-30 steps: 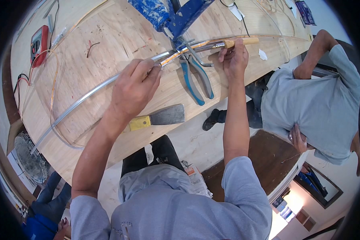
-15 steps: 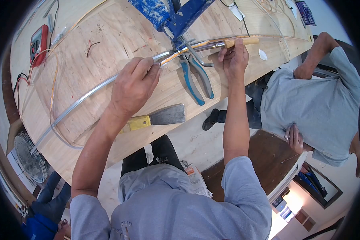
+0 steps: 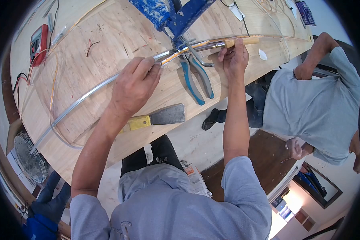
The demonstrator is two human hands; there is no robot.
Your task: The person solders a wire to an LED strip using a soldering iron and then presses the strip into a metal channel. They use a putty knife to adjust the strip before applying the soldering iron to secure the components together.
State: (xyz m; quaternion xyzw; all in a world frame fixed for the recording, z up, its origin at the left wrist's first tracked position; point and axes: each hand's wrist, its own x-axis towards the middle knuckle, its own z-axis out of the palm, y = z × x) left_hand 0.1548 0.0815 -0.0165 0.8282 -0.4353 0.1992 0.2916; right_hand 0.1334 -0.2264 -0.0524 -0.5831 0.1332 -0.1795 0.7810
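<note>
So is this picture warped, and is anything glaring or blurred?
Head view: edges bow inside black corners; head view: a bright patch at lower right is washed out, the silvery strip shines; head view: left hand fairly sharp, co-worker's hand slightly soft.

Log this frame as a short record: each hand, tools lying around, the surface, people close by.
left hand: fingertips pinched at the near end of an orange strip
right hand: holding a wooden-handled tool
silver strip: long, running past the left hand
pliers: handles spread, toward the wearer
scraper: flat, yellow handle, grey blade
multimeter: red-cased, far left
surface: wooden table
people: person in grey shirt, right; another partly visible, lower left
</note>
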